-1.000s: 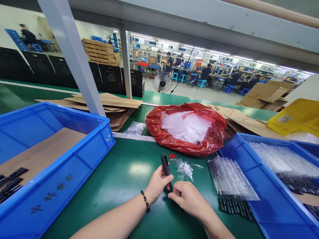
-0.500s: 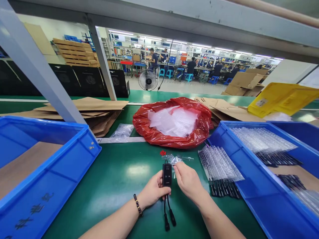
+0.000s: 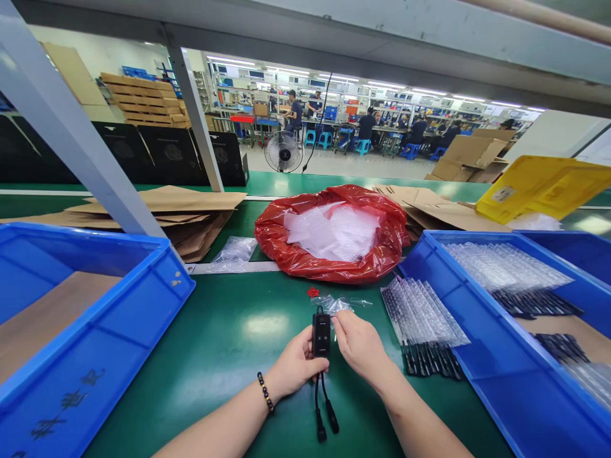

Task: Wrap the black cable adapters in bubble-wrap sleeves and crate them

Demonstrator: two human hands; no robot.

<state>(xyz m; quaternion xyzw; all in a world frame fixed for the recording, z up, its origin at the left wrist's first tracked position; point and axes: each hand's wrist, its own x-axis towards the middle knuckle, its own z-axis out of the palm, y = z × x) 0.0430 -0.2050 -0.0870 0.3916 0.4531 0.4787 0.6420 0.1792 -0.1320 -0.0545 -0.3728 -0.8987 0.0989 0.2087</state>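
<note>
My left hand (image 3: 296,367) is closed round a small black controller box (image 3: 321,334), held upright over the green table (image 3: 229,343). Two short black leads with plugs (image 3: 324,413) hang from the box below my fingers. My right hand (image 3: 359,345) sits just right of the box, its fingertips pinched at the box's upper right edge. A few crumpled clear plastic bags (image 3: 337,304) and a small red scrap (image 3: 312,292) lie on the table just beyond my hands.
A row of bubble-wrapped black parts (image 3: 422,324) lies right of my hands. Blue bins stand on the left (image 3: 114,331) and right (image 3: 482,375). A red bag of bubble wrap (image 3: 334,235) lies ahead, with flat cardboard (image 3: 181,210) and a yellow bin (image 3: 539,187) behind. People work far off.
The black box was tilted a second ago and now stands upright with its leads hanging. My right hand rose from below the box to its upper right. The view swung right.
</note>
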